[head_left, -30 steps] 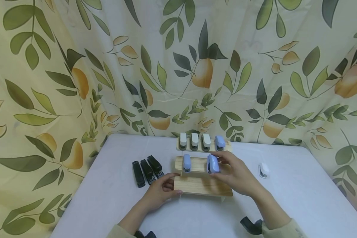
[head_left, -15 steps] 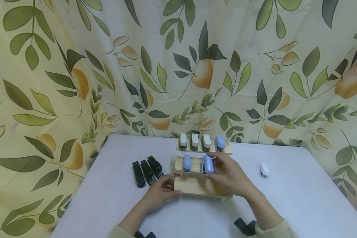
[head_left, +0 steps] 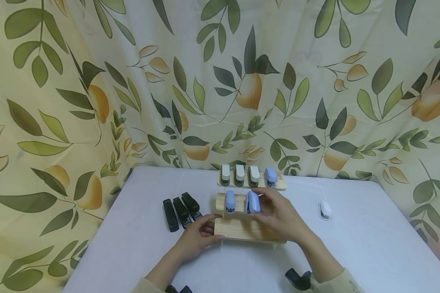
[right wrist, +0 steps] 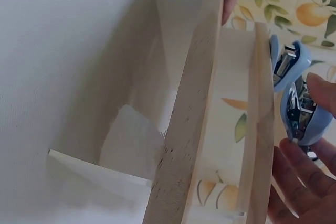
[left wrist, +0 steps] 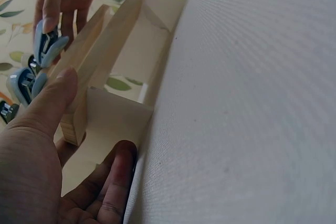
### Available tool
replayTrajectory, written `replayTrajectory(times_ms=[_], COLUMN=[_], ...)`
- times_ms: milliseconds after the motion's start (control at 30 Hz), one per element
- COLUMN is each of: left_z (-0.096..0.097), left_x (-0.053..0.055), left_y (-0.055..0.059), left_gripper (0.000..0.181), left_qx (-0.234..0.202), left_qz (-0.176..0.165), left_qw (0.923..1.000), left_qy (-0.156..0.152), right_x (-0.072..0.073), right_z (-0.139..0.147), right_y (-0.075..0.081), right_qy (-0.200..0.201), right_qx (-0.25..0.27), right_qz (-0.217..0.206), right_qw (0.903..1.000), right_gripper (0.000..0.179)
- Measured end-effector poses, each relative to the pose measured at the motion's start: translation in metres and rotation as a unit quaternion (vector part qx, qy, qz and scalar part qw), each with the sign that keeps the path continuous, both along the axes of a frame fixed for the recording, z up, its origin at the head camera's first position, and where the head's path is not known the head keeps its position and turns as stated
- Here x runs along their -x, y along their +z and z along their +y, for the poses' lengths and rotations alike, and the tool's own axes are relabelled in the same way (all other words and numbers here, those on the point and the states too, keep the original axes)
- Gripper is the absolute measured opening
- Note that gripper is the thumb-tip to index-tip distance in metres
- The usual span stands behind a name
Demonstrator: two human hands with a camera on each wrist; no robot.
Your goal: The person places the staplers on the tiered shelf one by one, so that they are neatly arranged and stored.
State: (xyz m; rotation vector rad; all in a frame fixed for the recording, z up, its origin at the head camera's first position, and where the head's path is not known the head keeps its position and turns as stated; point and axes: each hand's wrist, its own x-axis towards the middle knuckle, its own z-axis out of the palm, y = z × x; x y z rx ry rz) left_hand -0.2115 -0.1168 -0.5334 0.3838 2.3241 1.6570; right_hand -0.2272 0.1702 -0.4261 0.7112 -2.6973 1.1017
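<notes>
A stepped wooden rack [head_left: 247, 228] stands mid-table. My left hand [head_left: 197, 237] grips the left end of its front step, thumb on top of the board [left wrist: 79, 121] in the left wrist view. On the middle step stands a light blue stapler [head_left: 230, 201]. To its right, my right hand [head_left: 283, 215] pinches a second light blue stapler [head_left: 253, 202] between thumb and fingers, at the middle step. Both show in the right wrist view, the held stapler [right wrist: 315, 124] nearer the camera than the other stapler [right wrist: 294, 66]. Whether the held one touches the board cannot be told.
On the back step [head_left: 281, 184] stand three white staplers [head_left: 240, 174] and a blue stapler [head_left: 271, 176]. Three black staplers [head_left: 181, 211] lie left of the rack, close to my left hand. A small white stapler [head_left: 325, 209] lies to the right. A patterned curtain [head_left: 220, 134] hangs behind.
My right hand has moved left along the middle step with its blue stapler, bringing it closer to the other blue one. My left hand has stayed on the rack.
</notes>
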Motion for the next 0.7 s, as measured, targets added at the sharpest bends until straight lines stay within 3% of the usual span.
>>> replayTrajectory(times_ms=[700], left_z=[0.0002], left_x=[0.0006], left_y=[-0.0017], left_gripper=[0.059], left_qx=[-0.011], left_qz=[-0.006], left_qw=[0.9999], left_qy=[0.001], right_x=[0.0052], right_z=[-0.0084], right_y=[-0.0045], right_qy=[-0.010], right_qx=[-0.014], right_qz=[-0.009], right_qw=[0.9998], right_gripper=[0.066])
